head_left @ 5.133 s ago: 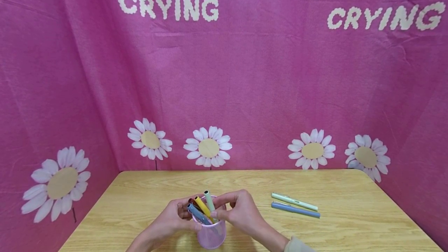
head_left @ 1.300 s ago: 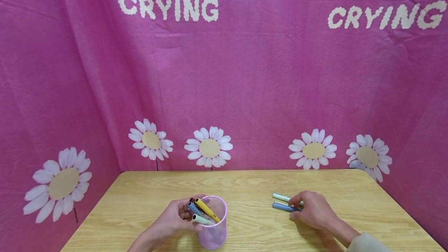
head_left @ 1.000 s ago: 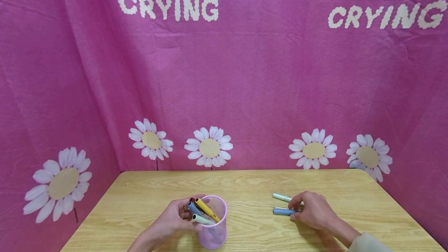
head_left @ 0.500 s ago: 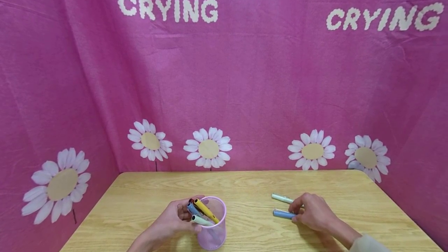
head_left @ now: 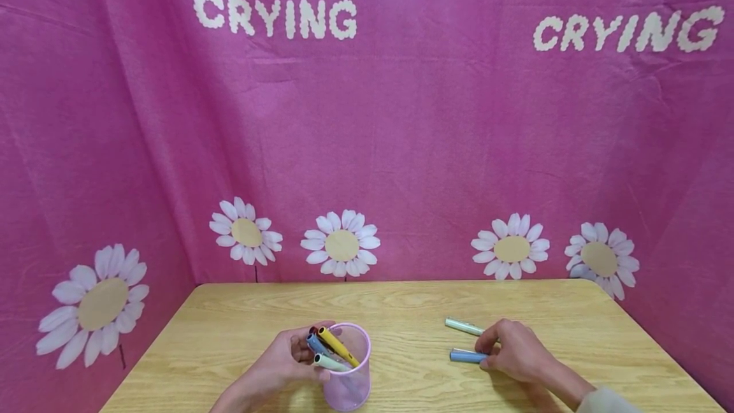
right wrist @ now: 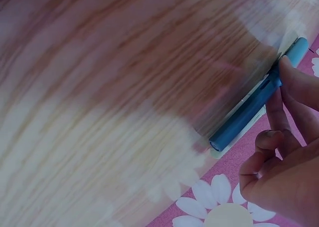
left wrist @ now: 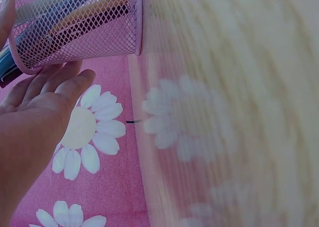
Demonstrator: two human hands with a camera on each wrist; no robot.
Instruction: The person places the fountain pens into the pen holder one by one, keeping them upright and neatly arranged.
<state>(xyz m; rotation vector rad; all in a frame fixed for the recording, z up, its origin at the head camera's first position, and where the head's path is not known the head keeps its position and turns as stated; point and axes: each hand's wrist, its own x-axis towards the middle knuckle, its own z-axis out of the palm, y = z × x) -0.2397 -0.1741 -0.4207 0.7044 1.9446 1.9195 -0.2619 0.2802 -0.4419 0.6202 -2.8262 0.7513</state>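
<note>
My left hand (head_left: 281, 362) holds a pink mesh pen cup (head_left: 348, 394) upright on the table, thumb near the rim and fingers round its far left side. Inside lean a yellow pen (head_left: 338, 345), a blue-grey pen (head_left: 316, 343), a pale green pen (head_left: 331, 362) and a dark red one (head_left: 313, 330). My right hand (head_left: 518, 352) pinches a blue pen (right wrist: 244, 114) between thumb and fingers, low over the table; the hand covers one end in the head view. Just beyond it lies a light green pen (head_left: 463, 326), partly behind my fingers.
The wood-grain table (head_left: 407, 311) has a glossy top. Behind it and at both sides hangs a pink cloth (head_left: 424, 145) printed with daisies and white lettering.
My right hand has gone from the cup to the pens at right. The cup's pale green pen now leans left. The blue pen has shifted nearer me, away from the light green one.
</note>
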